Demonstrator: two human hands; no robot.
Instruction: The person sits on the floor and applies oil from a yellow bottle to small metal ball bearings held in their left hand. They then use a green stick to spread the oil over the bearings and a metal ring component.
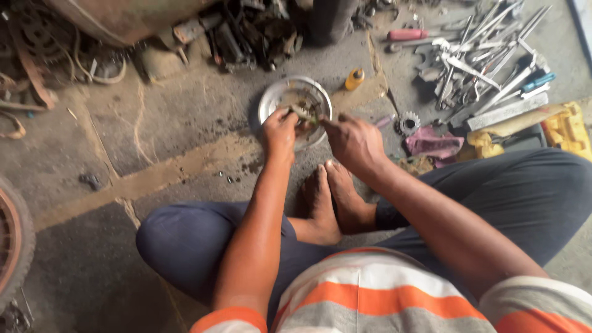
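Both of your hands pinch small greasy parts over the round metal dish (274,98) on the floor just past your bare feet (330,200). Your left hand (280,132) is curled, fingers closed together on a small dark part (302,112) at the dish's near rim; what kind of part it is cannot be told. Your right hand (354,142) comes in from the other side, knuckles up, fingertips pressed together on something thin that points toward the same part. You sit cross-legged, both forearms stretched forward over your knees, wrists angled inward so the hands nearly meet.

Just right of your right hand lie a small toothed sprocket (408,122) and a crumpled pink rag (435,143), with a yellow container (567,128) farther right. Beyond the dish stands a small yellow bottle (354,79). Farther right, a heap of spanners and other hand tools (487,58) spreads over the concrete, with a red-handled screwdriver (407,34) at its edge. At the near left edge shows part of a tyred wheel (11,240).
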